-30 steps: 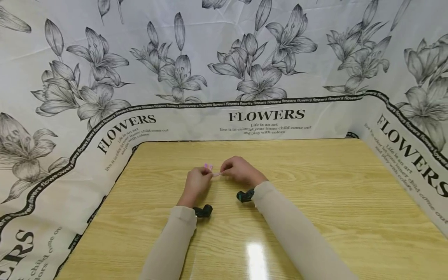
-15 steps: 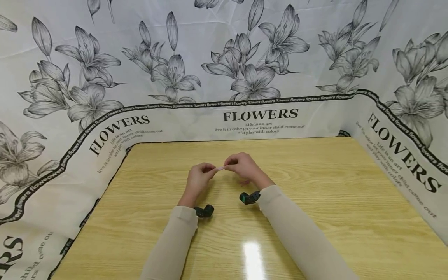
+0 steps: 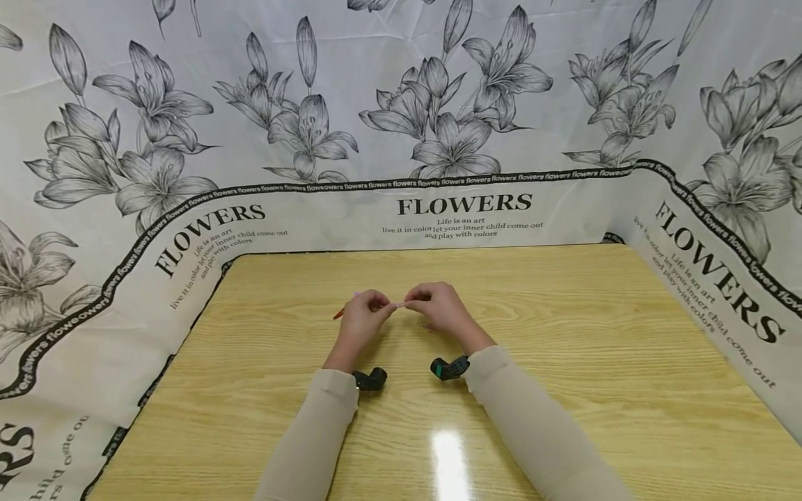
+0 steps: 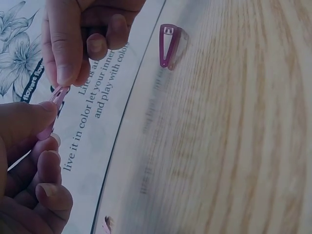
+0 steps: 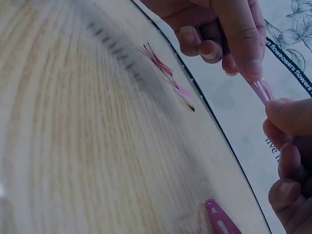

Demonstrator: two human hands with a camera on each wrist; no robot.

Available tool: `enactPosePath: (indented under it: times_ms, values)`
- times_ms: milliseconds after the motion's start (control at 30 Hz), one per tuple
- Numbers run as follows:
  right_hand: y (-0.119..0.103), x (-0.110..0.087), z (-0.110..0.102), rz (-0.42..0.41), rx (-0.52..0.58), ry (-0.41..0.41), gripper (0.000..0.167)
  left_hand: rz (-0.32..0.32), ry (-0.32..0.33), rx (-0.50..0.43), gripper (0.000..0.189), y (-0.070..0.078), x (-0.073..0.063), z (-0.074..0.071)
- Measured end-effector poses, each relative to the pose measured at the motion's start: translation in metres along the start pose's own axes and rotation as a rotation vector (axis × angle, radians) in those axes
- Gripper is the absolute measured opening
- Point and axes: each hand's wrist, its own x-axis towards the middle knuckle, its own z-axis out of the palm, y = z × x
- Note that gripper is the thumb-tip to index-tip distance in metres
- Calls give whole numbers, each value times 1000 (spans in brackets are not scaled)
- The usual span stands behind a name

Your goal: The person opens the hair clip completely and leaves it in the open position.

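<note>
A pale pink snap hair clip (image 3: 401,305) is held in the air between the two hands. My left hand (image 3: 363,320) pinches one end of the clip (image 4: 59,95) between thumb and fingers. At its other end, the thumb and fingertips of my right hand (image 3: 441,311) hold on. In the right wrist view, narrow slots show along the clip (image 5: 263,90), with fingertips covering both ends. Below the right hand, a purple snap clip (image 4: 164,63) lies on the wood. A red clip (image 5: 158,63) and a lilac clip (image 5: 182,91) lie beyond the left hand.
The wooden table (image 3: 564,390) reaches back to a white cloth (image 3: 351,216) printed with flowers and lettering, which also runs along both sides. Dark wrist cameras (image 3: 371,379) sit at the sleeve cuffs. A bright reflection shows on the table's near part.
Both hands have shifted right over the table, still holding the pink clip. The red clip now shows left of the left hand. The view has turned slightly.
</note>
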Motion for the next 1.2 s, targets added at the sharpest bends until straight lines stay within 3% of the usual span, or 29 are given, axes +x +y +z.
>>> enactPosePath:
  times_ms: [167,300,767,1200]
  values:
    - [4,-3,3,48,106,-9,10,5,-15,1,14,0,-1,-1]
    - [5,-4,5,38,128,-11,9,14,-16,8,14,0,-1,-1]
    - [6,-10,7,15,91,74,8,82,30,28,13,1,-2,4]
    - [6,-13,10,5,95,151,10,67,35,42,17,2,-1,7]
